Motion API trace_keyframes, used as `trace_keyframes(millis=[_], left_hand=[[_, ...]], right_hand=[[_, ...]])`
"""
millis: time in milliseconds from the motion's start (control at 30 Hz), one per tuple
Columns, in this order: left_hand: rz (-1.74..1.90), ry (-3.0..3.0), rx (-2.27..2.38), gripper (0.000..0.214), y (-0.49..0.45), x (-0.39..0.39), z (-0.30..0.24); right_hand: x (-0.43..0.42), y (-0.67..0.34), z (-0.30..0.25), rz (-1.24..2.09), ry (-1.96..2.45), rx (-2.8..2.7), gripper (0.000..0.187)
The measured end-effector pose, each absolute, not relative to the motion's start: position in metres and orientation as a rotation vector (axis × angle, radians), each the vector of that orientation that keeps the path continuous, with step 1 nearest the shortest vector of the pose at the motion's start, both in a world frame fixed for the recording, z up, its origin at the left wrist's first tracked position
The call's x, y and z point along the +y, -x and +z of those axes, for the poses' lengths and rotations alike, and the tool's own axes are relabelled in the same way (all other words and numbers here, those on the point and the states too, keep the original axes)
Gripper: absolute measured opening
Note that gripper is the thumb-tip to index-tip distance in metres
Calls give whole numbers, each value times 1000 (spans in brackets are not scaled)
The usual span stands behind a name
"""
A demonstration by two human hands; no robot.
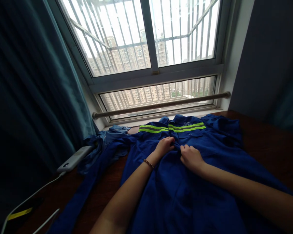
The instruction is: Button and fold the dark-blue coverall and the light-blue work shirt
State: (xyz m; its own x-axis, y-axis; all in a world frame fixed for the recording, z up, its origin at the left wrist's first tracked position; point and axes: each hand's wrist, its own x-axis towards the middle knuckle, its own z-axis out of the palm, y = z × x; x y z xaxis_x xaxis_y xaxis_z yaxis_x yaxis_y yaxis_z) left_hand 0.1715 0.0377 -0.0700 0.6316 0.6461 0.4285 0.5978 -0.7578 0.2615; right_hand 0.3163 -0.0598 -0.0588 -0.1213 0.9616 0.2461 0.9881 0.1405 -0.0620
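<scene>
Hands curled, fingertips pinching the front placket: left hand point(164, 145) and right hand point(190, 158) nearly touching at mid-chest of blue work jacket point(175, 195), which lay spread flat on worktop point(271, 152). Probably the button-fastening step; next move called for both edges kept aligned.

A jacket point(185, 195) is spread over the middle of the table point(271, 149), with its collar laid toward the far edge. The left hand point(164, 145) and right hand point(190, 157) are placed side by side on its front, fingers closed on the cloth. A second garment point(112, 135) is bunched at the far left corner, touching the jacket. A power bank point(74, 158) is laid at the left edge, and its cable point(31, 196) is run toward the near left corner. A rail point(161, 104) and a window point(156, 78) are set behind the far edge.
</scene>
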Motion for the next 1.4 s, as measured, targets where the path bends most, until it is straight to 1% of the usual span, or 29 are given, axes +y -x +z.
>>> trace_keyframes(millis=[67,167,333,467,567,667,767,900,1000,1067,1167,1233,1300,1400], left_hand=[[744,-2759,1043,18,-172,37,-73],[720,-2780,1068,21,-174,41,-80],[667,-2820,1275,19,-176,65,-90],[605,-2845,1325,19,-174,83,-86],[630,-2867,1307,21,-169,83,-83],[758,-2931,1217,29,-163,73,-81],[839,-3043,1100,28,-162,60,-77],[747,-3008,938,17,-168,46,-72],[787,-2853,1089,18,-173,40,-70],[767,-2814,1183,20,-176,37,-68],[553,-2960,1086,13,-180,32,-64],[415,-3071,1006,13,-182,28,-60],[338,-3119,992,14,-184,24,-56],[195,-3132,979,14,-184,16,-49]], right_hand=[[-62,-318,-71,-281,1892,-2203,18],[-44,-326,-80,-352,1835,-2206,20],[7,-334,-78,-328,1741,-2240,22],[29,-327,-74,-333,1700,-2247,24],[29,-324,-74,-384,1617,-2178,29],[25,-327,-76,-369,1476,-2091,26],[23,-328,-77,-240,1449,-2063,20],[28,-326,-73,81,1600,-1960,21],[35,-330,-68,391,1652,-1771,19],[40,-335,-64,510,1649,-1647,18],[45,-345,-56,548,1649,-1555,21],[45,-350,-50,559,1635,-1530,22],[43,-353,-41,602,1603,-1515,19],[39,-355,-26,752,1575,-1488,14]])
